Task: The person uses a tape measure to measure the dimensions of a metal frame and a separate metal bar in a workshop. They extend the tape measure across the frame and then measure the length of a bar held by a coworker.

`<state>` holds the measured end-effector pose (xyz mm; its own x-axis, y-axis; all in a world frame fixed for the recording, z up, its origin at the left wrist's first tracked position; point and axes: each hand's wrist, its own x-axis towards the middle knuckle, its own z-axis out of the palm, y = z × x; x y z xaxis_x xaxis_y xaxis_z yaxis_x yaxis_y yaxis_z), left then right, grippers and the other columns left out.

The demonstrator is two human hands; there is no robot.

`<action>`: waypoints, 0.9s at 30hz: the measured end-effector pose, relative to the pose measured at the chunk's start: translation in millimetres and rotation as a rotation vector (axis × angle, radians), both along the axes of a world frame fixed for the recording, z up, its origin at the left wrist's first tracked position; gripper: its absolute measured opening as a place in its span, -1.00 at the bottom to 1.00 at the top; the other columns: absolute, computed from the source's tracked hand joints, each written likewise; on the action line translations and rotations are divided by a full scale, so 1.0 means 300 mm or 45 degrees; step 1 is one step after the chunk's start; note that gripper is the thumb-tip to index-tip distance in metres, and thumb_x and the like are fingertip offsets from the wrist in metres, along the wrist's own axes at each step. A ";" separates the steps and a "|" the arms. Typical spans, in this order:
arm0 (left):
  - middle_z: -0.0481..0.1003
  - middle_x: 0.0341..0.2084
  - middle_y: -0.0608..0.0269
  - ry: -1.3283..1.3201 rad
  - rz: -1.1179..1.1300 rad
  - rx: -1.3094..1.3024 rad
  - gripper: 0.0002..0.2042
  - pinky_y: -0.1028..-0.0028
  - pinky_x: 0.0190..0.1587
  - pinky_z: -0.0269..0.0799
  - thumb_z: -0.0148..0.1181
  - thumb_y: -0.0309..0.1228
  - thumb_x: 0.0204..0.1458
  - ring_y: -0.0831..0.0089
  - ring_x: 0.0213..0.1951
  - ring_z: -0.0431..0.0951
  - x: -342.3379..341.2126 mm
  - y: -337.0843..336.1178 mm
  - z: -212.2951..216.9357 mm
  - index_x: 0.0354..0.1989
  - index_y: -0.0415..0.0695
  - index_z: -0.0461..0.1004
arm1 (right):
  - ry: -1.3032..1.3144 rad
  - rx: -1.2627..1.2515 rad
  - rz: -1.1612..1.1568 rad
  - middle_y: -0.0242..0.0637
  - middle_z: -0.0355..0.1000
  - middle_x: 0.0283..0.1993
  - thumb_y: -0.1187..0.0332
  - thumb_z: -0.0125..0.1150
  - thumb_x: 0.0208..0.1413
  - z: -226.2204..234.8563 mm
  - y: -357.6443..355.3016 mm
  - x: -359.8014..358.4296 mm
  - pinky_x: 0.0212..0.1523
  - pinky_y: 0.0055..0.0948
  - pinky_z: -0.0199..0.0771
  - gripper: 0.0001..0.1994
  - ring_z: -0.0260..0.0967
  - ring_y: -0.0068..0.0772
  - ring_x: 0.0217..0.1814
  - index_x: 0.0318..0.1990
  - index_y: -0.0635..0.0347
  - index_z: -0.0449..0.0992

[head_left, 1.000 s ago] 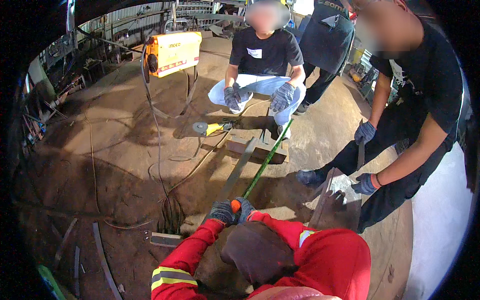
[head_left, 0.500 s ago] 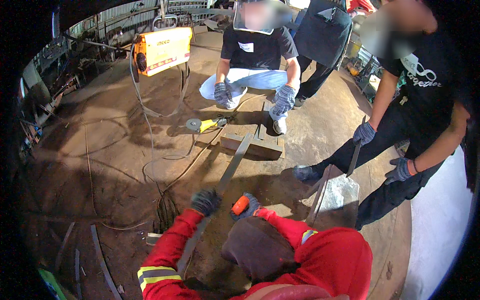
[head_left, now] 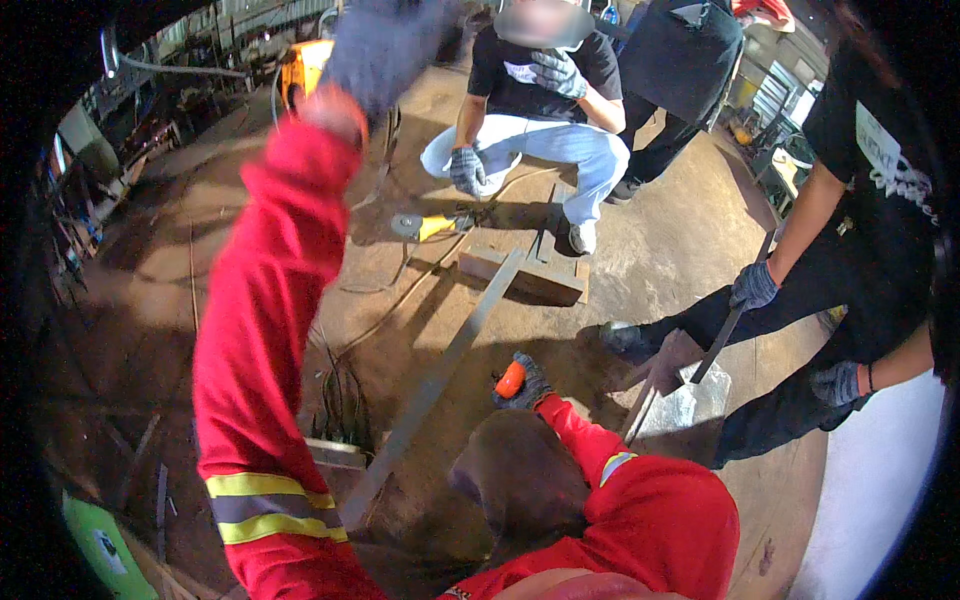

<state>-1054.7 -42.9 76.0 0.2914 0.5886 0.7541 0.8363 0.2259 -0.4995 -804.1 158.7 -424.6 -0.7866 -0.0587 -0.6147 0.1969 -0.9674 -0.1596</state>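
**Left arm raised high, right hand gripping an orange-handled tool over a steel bar**

The workshop floor point(head_left: 660, 250), bare dusty concrete, carries everything here. Across it, from near left to far right, lies a long flat steel bar point(head_left: 440, 375), its far end resting on a steel block point(head_left: 525, 275), probably so the end sits off the ground for working. The person's left arm, in a red sleeve with reflective bands, rises toward the far left; the left hand point(head_left: 385, 45) is gloved and blurred, so whether it is spread or closed cannot be told. The right hand point(head_left: 525, 385), also gloved, is wrapped around an orange-handled tool point(head_left: 510, 379) just right of the bar; its working end is hidden. Beyond the block a crouching person rests gloved hands on their knees, an angle grinder point(head_left: 425, 226) lying near them to the left. At right, a standing person holds a shovel point(head_left: 690, 385) with its blade on the floor.
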 end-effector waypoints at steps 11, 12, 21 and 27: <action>0.44 -0.57 0.26 -2.396 -0.710 0.378 -0.96 0.51 -0.51 0.45 0.08 -0.58 -0.03 0.52 -0.54 0.44 -0.019 0.282 -0.898 -0.38 -0.22 0.39 | -0.062 0.968 -0.220 -0.44 0.30 -0.54 0.00 0.34 -0.24 -0.036 0.419 -0.307 -0.66 -0.27 0.31 -0.69 0.27 -0.39 -0.60 -0.44 -0.08 0.42; 0.43 -0.58 0.28 -2.439 -0.743 0.416 -0.97 0.52 -0.50 0.43 0.11 -0.55 -0.02 0.54 -0.55 0.44 -0.011 0.294 -0.885 -0.41 -0.21 0.41 | -0.166 1.169 -0.151 -0.45 0.31 -0.54 0.02 0.35 -0.24 -0.019 0.448 -0.347 -0.68 -0.30 0.30 -0.70 0.27 -0.41 -0.61 -0.43 -0.06 0.46; 0.44 -0.43 0.35 -2.278 -0.468 -0.224 -0.67 0.59 -0.43 0.40 0.12 -0.58 -0.06 0.61 -0.49 0.41 -0.019 0.411 -0.742 -0.06 -0.14 0.37 | -0.995 2.391 0.687 -0.07 0.29 0.04 0.07 0.45 -0.49 0.051 0.704 -0.503 0.07 -0.32 0.29 -0.28 0.22 -0.14 0.12 -0.07 0.20 0.34; 0.37 -0.49 0.23 -1.102 -0.955 -0.485 -0.46 0.46 -0.39 0.33 0.14 -0.49 -0.13 0.42 -0.48 0.38 0.167 0.744 -0.299 0.11 -0.07 0.18 | -1.152 2.534 0.693 -0.12 0.34 -0.01 0.08 0.43 -0.46 0.123 0.748 -0.517 0.05 -0.30 0.31 -0.38 0.24 -0.13 0.10 -0.15 0.14 0.40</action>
